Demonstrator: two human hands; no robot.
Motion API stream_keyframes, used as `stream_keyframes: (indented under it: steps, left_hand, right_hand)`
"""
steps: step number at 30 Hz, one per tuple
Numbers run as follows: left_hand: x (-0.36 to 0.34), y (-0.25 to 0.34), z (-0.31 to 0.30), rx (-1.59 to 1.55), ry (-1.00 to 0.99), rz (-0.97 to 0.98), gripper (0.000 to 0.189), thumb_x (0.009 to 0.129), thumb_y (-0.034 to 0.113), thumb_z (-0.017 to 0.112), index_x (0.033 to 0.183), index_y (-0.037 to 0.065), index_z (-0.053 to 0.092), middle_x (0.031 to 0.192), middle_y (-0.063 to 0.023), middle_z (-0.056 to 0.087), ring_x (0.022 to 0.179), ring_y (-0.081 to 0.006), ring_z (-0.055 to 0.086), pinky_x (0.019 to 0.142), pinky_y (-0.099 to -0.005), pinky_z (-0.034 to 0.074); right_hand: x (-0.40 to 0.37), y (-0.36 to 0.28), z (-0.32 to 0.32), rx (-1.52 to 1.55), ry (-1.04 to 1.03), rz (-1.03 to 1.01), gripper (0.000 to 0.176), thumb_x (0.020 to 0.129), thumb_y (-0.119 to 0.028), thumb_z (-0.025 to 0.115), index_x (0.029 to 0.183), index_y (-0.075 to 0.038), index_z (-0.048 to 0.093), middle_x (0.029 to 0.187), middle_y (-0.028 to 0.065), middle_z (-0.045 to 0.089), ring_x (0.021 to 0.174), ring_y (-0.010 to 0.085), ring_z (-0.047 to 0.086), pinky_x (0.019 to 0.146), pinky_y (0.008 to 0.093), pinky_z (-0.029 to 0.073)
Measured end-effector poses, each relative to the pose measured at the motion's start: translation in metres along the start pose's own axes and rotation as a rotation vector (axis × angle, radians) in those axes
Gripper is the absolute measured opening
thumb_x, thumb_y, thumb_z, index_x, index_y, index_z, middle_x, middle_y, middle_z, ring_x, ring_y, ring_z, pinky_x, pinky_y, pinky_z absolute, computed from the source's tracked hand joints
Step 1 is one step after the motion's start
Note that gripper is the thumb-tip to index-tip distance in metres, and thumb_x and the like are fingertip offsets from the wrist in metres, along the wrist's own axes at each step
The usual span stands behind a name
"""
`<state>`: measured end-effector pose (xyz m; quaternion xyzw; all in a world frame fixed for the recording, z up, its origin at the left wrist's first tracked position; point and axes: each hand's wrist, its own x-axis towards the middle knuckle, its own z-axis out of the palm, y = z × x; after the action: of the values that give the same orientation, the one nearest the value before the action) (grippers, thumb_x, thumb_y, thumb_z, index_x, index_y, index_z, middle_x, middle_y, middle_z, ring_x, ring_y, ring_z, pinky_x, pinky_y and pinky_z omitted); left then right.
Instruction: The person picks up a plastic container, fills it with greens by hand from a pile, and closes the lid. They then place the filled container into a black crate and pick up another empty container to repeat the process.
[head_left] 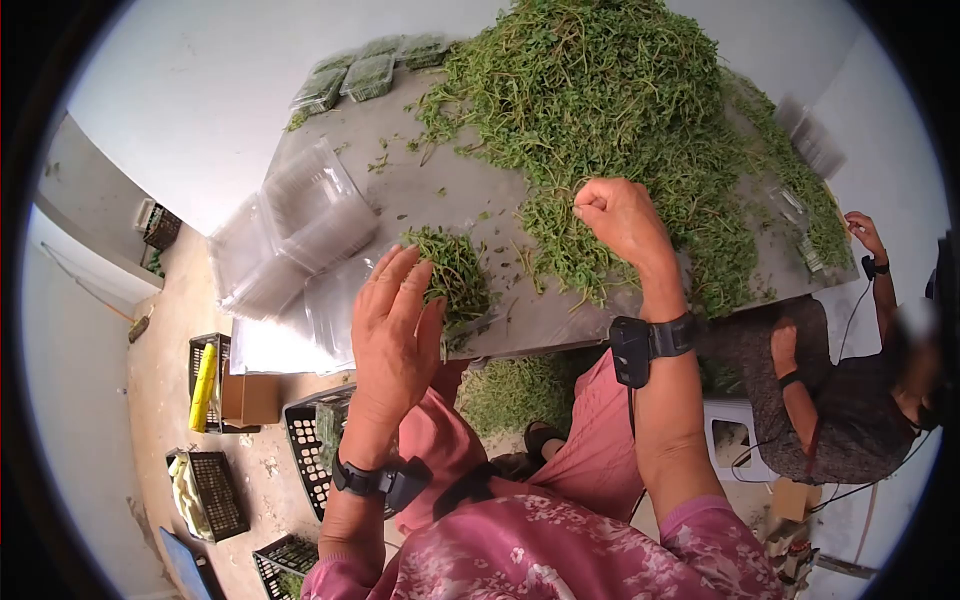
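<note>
A large heap of leafy green stems (600, 90) covers much of the grey table (420, 190). My right hand (625, 215) is over the heap's near edge, thumb and fingers pinched together; I cannot tell what is between them. My left hand (395, 325) has its fingers stretched out, beside a small mound of greens (450, 275) close to the table's front edge. Left of that hand lie stacked clear plastic clamshell boxes (320, 205), lids open.
Filled clear boxes (368, 78) are grouped at the table's back left. To the right, another person (850, 400) sits at the table with a hand by its edge. Black crates (205, 495) stand on the floor at left, near a cardboard box (250, 400).
</note>
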<state>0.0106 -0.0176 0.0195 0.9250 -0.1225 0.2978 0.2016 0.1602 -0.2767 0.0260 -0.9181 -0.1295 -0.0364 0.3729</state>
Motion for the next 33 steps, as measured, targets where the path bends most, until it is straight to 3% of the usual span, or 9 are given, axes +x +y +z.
stream_keyframes:
  steps: [4,7,8,14,20,23,29,33]
  left_hand:
    - [0.014,-0.001,0.021,0.085,-0.221,-0.056,0.056,0.085,0.021,0.068,0.131,-0.003,0.050,0.138,-0.0217,0.047,0.131,-0.0376,0.042,0.111,-0.0473,0.028]
    - [0.006,-0.012,0.038,0.125,-0.340,-0.090,0.063,0.088,0.034,0.064,0.135,-0.005,0.046,0.140,-0.0223,0.046,0.133,-0.0375,0.040,0.115,-0.0483,0.022]
    - [0.004,-0.015,0.040,0.136,-0.354,-0.084,0.063,0.089,0.034,0.063,0.135,-0.005,0.045,0.140,-0.0222,0.046,0.134,-0.0369,0.039,0.115,-0.0483,0.022]
    - [0.008,-0.017,0.040,0.163,-0.426,-0.074,0.060,0.092,0.034,0.058,0.135,-0.007,0.045,0.139,-0.0235,0.047,0.134,-0.0345,0.040,0.115,-0.0473,0.023]
    - [0.011,-0.017,0.038,0.141,-0.444,-0.070,0.060,0.092,0.034,0.058,0.135,-0.006,0.045,0.139,-0.0232,0.048,0.133,-0.0338,0.041,0.114,-0.0456,0.025]
    - [0.010,-0.018,0.040,0.152,-0.445,-0.072,0.060,0.092,0.036,0.057,0.135,-0.005,0.045,0.139,-0.0226,0.048,0.133,-0.0334,0.042,0.114,-0.0455,0.026]
    - [0.010,-0.020,0.041,0.155,-0.445,-0.085,0.061,0.091,0.038,0.058,0.136,-0.002,0.046,0.140,-0.0202,0.048,0.132,-0.0320,0.043,0.114,-0.0452,0.026]
    - [0.009,-0.020,0.044,0.163,-0.423,-0.079,0.062,0.090,0.038,0.060,0.135,-0.002,0.046,0.138,-0.0199,0.049,0.132,-0.0315,0.043,0.114,-0.0447,0.027]
  right_hand:
    - [0.000,0.013,0.008,-0.015,-0.075,-0.076,0.017,0.076,-0.012,0.075,0.082,0.001,0.067,0.069,0.0105,0.067,0.063,0.0154,0.063,0.058,0.0330,0.049]
    - [0.000,0.006,0.013,-0.093,-0.181,-0.003,0.021,0.075,-0.015,0.077,0.081,0.002,0.067,0.070,0.0116,0.068,0.064,0.0174,0.065,0.060,0.0333,0.050]
    - [0.000,0.000,0.011,-0.176,-0.249,0.076,0.027,0.073,-0.018,0.079,0.086,0.002,0.066,0.078,0.0154,0.069,0.072,0.0252,0.067,0.066,0.0367,0.052]
    - [-0.012,-0.002,0.025,-0.329,-0.149,-0.053,0.034,0.073,-0.016,0.078,0.097,0.002,0.062,0.094,0.0219,0.067,0.093,0.0394,0.064,0.079,0.0442,0.051]
    - [-0.001,0.008,0.034,-0.371,-0.235,0.084,0.020,0.075,-0.004,0.067,0.094,0.002,0.063,0.089,0.0183,0.068,0.087,0.0383,0.064,0.076,0.0414,0.051]
    - [-0.004,0.011,0.024,-0.247,-0.072,-0.003,0.018,0.075,-0.003,0.066,0.092,0.001,0.064,0.084,0.0167,0.068,0.079,0.0341,0.066,0.072,0.0392,0.052]
    - [-0.007,-0.015,0.012,0.080,0.063,-0.016,0.015,0.077,-0.003,0.068,0.092,0.000,0.067,0.079,0.0095,0.070,0.070,0.0144,0.064,0.064,0.0316,0.051]
    - [0.004,-0.024,0.020,0.449,0.019,-0.043,0.014,0.084,-0.003,0.064,0.097,0.002,0.066,0.079,0.0045,0.068,0.068,0.0095,0.060,0.060,0.0267,0.048]
